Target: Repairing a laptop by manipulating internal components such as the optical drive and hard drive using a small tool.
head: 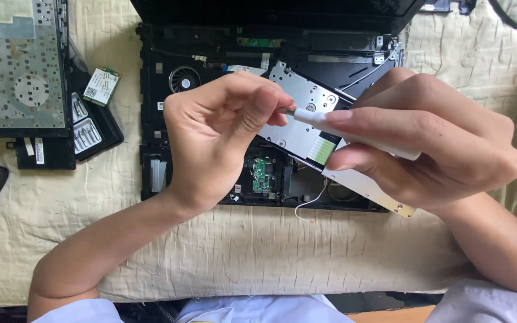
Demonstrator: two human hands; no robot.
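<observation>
A cream quilted cloth [270, 251] covers the work surface across the frame. On it, at upper centre, lies an opened black laptop base [151, 119] with its cooling fan [184, 78] and a small green circuit board [262, 175] exposed. A detached keyboard panel [16, 66] lies face down at upper left. A flat silver drive [306, 113] rests diagonally across the base. My right hand [438, 143] is closed around a white screwdriver [360, 134] at centre right. My left hand [216, 137] pinches the screwdriver's metal tip between thumb and fingertips, above the drive. A small green card [102, 86] lies beside the keyboard panel.
</observation>
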